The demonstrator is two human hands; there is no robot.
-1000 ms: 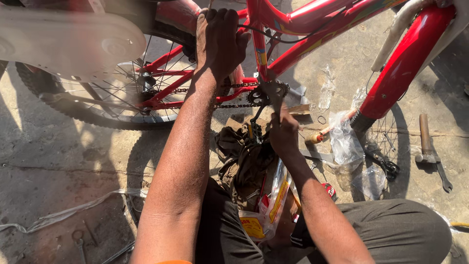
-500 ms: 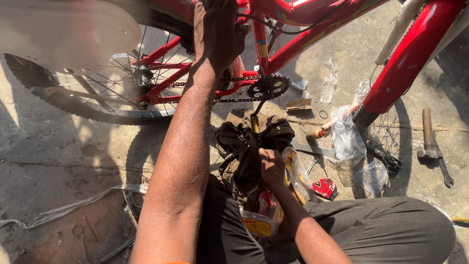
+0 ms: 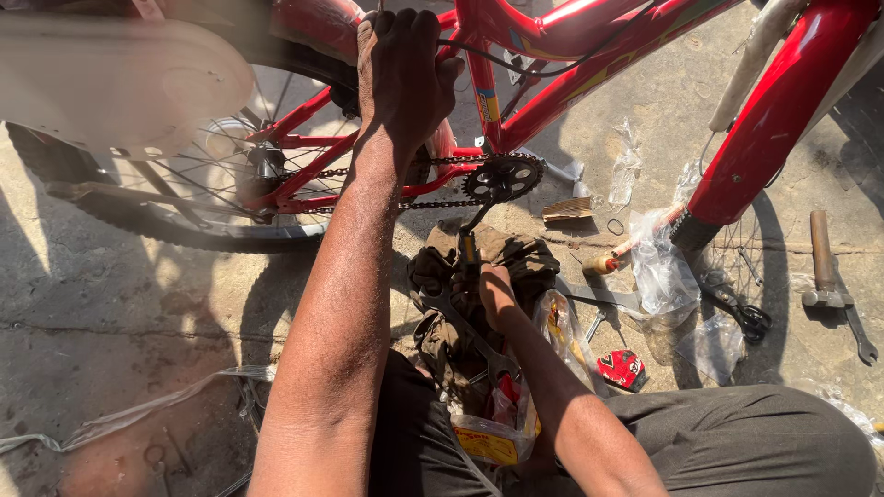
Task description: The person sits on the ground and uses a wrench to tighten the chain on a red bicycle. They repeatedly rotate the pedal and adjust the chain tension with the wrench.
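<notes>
Left hand (image 3: pixel 402 69) at top centre of frame, clenched around red bicycle frame (image 3: pixel 589 37). Right hand (image 3: pixel 488 285) at centre, fingers wrapped around crank arm (image 3: pixel 471 241) below chainring (image 3: pixel 502 177). Hammer (image 3: pixel 822 267) far right.

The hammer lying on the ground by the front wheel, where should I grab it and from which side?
Probably grip the hammer by its brown wooden handle, coming from above. It lies flat on the concrete, handle pointing away from you, metal head at the near end, beside a wrench, so the handle's far half looks clearest.

Bicycle frame (image 3: pixel 571 83) red; hammer (image 3: pixel 822 267) brown-handled; cloth (image 3: pixel 516 262) olive-brown; trousers (image 3: pixel 737 442) dark grey.
</notes>
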